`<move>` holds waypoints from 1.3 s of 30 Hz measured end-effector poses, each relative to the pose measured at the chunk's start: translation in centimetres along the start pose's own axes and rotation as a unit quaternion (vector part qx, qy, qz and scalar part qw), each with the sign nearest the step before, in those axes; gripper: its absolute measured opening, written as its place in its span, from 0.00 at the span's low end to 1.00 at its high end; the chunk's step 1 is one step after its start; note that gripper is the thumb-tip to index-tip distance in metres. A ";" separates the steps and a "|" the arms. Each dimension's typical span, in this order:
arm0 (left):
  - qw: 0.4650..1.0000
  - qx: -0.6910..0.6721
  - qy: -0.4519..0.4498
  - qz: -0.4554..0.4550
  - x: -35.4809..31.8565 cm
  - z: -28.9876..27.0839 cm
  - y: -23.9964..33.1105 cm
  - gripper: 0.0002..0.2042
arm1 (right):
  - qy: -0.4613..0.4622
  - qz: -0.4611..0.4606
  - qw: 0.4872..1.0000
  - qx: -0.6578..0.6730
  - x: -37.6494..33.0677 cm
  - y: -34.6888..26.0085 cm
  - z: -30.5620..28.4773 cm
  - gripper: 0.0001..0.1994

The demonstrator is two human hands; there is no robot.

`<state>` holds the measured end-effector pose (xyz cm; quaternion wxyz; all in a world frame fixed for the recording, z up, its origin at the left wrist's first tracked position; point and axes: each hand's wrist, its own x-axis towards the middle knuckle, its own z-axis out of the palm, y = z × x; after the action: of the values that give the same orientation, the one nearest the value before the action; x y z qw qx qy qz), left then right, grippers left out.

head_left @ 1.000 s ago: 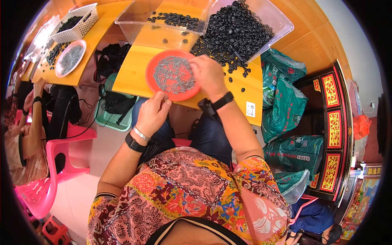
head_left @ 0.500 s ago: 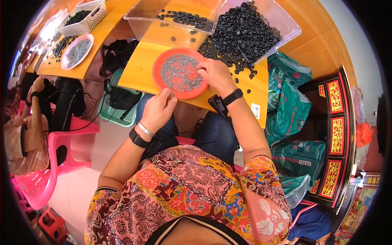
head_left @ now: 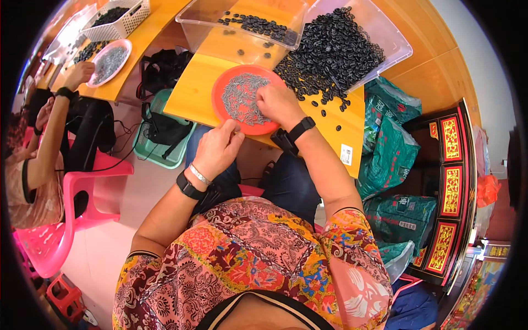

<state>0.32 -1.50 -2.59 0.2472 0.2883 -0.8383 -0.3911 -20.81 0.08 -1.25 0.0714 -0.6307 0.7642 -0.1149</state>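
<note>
A red round plate (head_left: pixel 218 102) lies on the yellow table, with many small grey metal pins (head_left: pixel 239 98) spread across it. My right hand (head_left: pixel 279 104) is over the plate's right part, its fingers bent together at the pins; what they grip, if anything, is hidden. Just off the near left rim, my left hand (head_left: pixel 218 147) has thumb and forefinger pinched together, and whatever is between them is too small to make out. Beyond the plate, small black oval pieces (head_left: pixel 335 55) are heaped, spilling from a tipped clear tub (head_left: pixel 393 55) onto the table.
A clear plastic bin (head_left: pixel 201 33) stands at the table's far left, black pieces behind its wall. Green sacks (head_left: pixel 390 157) crowd the right side. At left, a co-worker's hand (head_left: pixel 81 74) is near a white plate (head_left: pixel 126 52) of pins. A green basket (head_left: pixel 165 157) sits below.
My right hand has shifted left over the pins. My left hand stays pinched near the rim. The co-worker's hand has risen from the lap to the white plate.
</note>
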 end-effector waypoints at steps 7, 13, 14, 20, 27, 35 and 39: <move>1.000 -0.016 -0.001 -0.004 -0.1 -0.3 0.0 0.08 | 0.136 0.029 0.988 0.062 -0.4 4.3 -1.5 0.08; 1.000 -0.019 0.013 0.009 0.1 0.2 0.2 0.07 | 0.194 0.087 0.971 -0.112 -1.9 11.3 -1.8 0.12; 1.000 -0.019 0.013 0.011 0.1 0.1 0.2 0.07 | 0.180 0.062 0.971 -0.142 -2.1 11.6 -1.7 0.12; 1.000 -0.019 0.012 0.003 0.0 0.1 -0.1 0.07 | 0.137 0.012 0.988 -0.075 -4.7 11.0 -1.7 0.10; 1.000 -0.025 0.007 0.012 0.1 0.2 -0.2 0.07 | 0.122 0.088 0.988 -0.031 -4.9 13.0 -3.5 0.08; 1.000 -0.027 0.003 0.012 0.1 -0.2 0.1 0.07 | 0.123 0.112 0.986 -0.015 -3.0 14.1 -5.4 0.08; 1.000 -0.018 -0.002 0.004 0.1 -0.3 0.3 0.07 | 0.109 0.133 0.985 0.018 -2.9 14.6 -5.1 0.09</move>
<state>0.30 -1.56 -2.16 0.2518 0.2798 -0.8329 -0.4058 -35.41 5.92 -0.32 0.0137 -0.5056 0.8423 -0.1866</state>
